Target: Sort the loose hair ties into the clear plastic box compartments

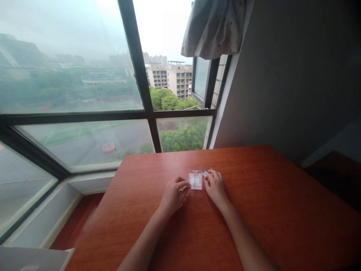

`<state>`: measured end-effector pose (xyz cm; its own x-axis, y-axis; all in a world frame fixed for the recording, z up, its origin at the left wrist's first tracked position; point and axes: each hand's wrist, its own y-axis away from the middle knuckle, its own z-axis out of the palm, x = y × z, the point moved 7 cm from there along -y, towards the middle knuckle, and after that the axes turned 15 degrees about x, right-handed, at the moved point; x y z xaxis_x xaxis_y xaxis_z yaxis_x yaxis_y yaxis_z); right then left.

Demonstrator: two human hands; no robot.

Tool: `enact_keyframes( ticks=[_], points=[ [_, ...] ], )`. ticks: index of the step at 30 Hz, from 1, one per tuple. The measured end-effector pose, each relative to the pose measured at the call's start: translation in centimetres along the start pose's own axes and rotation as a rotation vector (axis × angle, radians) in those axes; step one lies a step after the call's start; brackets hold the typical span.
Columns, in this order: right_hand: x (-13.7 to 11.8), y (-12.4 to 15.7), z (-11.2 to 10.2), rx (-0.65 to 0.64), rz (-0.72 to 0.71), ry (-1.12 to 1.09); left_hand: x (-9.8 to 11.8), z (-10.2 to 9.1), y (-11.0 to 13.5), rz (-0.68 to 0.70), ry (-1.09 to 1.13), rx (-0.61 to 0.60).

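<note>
On my feed, the clear box [195, 181] lies on the worktop [282, 210], roughly midway between the far corners and closer to the far edge than to me. My left hand [176, 192] is half curled, fingertips at the box's left side; I can't tell whether they pinch it or only rest there. My right hand [216, 188] is loosely bent over a clear piece [207, 174] just beyond the box's right side, thumb and forefinger slightly apart; any firm hold is hidden from me.

My main worry is sliding: the worktop looks smooth, so a sideways push from the right could skid the box if the left isn't bracing it. Clear plastic also hides its own edges, so I could misjudge contact and knock the piece toward the far edge, beside the window [184, 128]. Squeezing too hard might crack thin walls.
</note>
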<state>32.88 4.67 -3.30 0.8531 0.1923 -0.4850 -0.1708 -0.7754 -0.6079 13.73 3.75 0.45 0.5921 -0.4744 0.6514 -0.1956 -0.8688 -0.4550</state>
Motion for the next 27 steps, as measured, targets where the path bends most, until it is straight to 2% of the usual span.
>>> enact_keyframes(
  ticks=[4,6,9,11,16,21,24,27],
  points=[
    [-0.4,0.2,0.2,-0.020,-0.009,-0.054,-2.1,-2.8,-0.8,-0.072,-0.080,0.180],
    [-1.0,0.4,0.4,-0.039,-0.027,-0.093,-3.5,-3.6,-0.8,-0.132,-0.188,0.182],
    [-2.0,0.7,0.7,-0.075,-0.059,-0.159,-4.6,-3.9,-0.7,-0.136,-0.308,0.116],
    [-2.6,0.8,0.8,-0.098,-0.074,-0.192,-4.5,-3.6,-0.5,-0.111,-0.314,0.060],
    [-3.2,0.9,0.7,-0.129,-0.088,-0.227,-2.7,-2.1,-0.1,-0.048,-0.246,-0.080],
    [-3.3,0.8,0.5,-0.125,-0.094,-0.262,-1.2,-1.2,0.4,0.033,-0.281,-0.190],
    [-3.5,0.9,0.5,-0.135,-0.090,-0.275,-0.9,-1.8,0.3,0.033,-0.324,-0.221],
    [-4.2,1.0,0.5,-0.145,-0.108,-0.302,-1.5,-3.5,0.2,-0.057,-0.389,-0.235]
  ],
)
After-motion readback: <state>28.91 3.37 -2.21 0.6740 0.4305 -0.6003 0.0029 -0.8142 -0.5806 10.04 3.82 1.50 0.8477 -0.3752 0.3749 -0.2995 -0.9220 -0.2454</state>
